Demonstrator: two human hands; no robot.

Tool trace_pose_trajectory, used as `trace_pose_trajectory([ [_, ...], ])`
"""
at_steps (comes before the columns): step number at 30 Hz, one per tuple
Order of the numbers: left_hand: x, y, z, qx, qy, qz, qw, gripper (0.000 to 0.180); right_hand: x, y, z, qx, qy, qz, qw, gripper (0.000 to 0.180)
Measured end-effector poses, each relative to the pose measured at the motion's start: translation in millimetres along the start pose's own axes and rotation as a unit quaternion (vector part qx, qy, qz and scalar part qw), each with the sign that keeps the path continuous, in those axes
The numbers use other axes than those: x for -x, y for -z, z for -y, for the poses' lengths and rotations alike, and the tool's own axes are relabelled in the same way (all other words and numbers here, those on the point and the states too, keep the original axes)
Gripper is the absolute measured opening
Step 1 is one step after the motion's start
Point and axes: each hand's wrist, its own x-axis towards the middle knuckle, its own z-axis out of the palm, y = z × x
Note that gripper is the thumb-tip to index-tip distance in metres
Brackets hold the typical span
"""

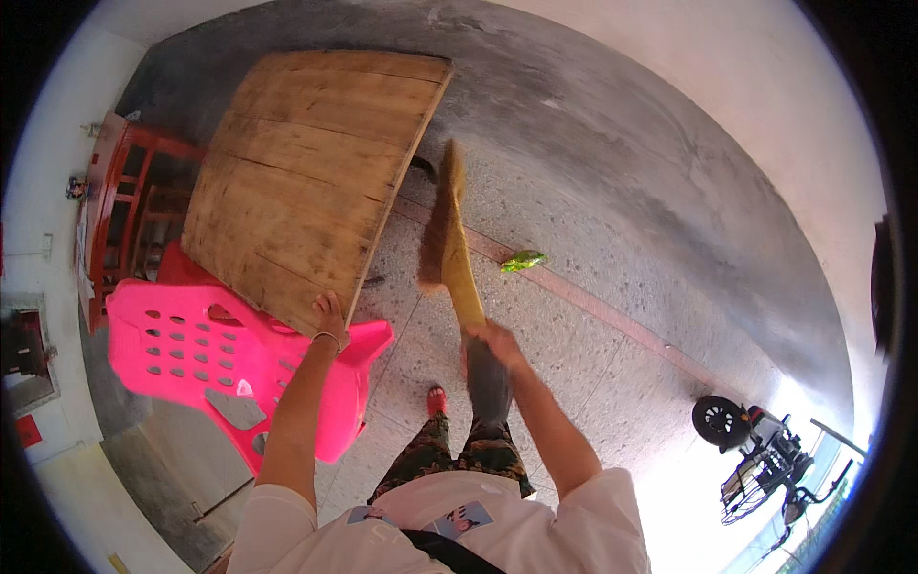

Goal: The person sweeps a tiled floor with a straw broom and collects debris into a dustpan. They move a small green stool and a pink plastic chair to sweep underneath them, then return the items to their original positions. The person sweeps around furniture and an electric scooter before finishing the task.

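My right hand [496,342] is wrapped around the yellow grip of a broom [463,273] with brown bristles. The bristles spread to the left, near the table's right edge. Below that hand is a dark grey shape [489,383] whose kind I cannot make out. My left hand [330,320] lies on the near corner of a wooden tabletop [306,172], its fingers on the boards. A crumpled, shiny green wrapper [523,260] lies on the speckled floor to the right of the broom.
Beside my left forearm stands a bright pink plastic chair [182,349] with a perforated back. Red wooden furniture [120,206] is behind it, against the left wall. A dark piece [424,168] pokes out by the table's edge. An electric scooter [770,450] with a basket is at the right.
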Motion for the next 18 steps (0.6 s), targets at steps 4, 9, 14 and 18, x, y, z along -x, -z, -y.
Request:
trace_pose_trajectory([
  [4,-2.7,0.2,0.6,0.010,0.016,0.007,1.000,0.103,-24.8,12.9,23.8,-0.277,-0.134,0.053,0.950,0.028],
  [9,-2.3,-0.6,7.8,0.006,-0.007,0.009,1.000,0.103,15.8,-68.9,-16.7,-0.145,-0.045,-0.066,0.986,0.034],
  [14,-5.2,-4.5,9.6,0.028,-0.003,0.013,1.000,0.105,0.6,-87.5,-9.3,-0.059,-0.006,-0.077,0.995,0.031],
  [18,-2.5,17.6,-6.3,-0.016,-0.017,0.035,0.999,0.104,-85.1,-6.4,-73.4,-0.012,0.064,-0.046,0.997,0.028],
])
